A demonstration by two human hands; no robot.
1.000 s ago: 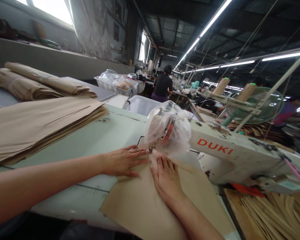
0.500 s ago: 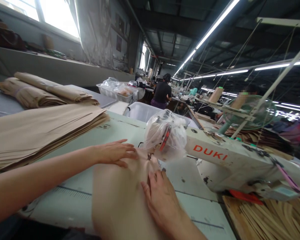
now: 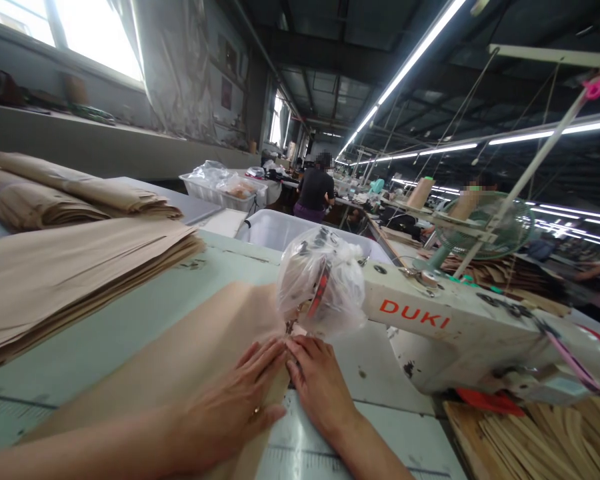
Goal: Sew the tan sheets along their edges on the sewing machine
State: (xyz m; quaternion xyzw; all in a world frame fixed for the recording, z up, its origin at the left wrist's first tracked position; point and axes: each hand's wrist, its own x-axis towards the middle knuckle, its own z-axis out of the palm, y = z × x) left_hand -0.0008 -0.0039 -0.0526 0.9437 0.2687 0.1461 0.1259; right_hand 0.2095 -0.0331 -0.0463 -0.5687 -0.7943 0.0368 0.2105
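The tan sheet (image 3: 180, 353) has swung round and now stretches leftward over the bench (image 3: 105, 333). The left hand (image 3: 230, 410) and right hand (image 3: 320, 383) have closed in side by side, palms flat and gripping nothing, pressing a fresh edge at the DUKI sewing machine's (image 3: 430, 320) needle.

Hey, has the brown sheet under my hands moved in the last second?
Yes. Against the sewing machine, the brown sheet has swung round: it trailed near and to the right, in front of the machine, and now it spreads out to the machine's left.
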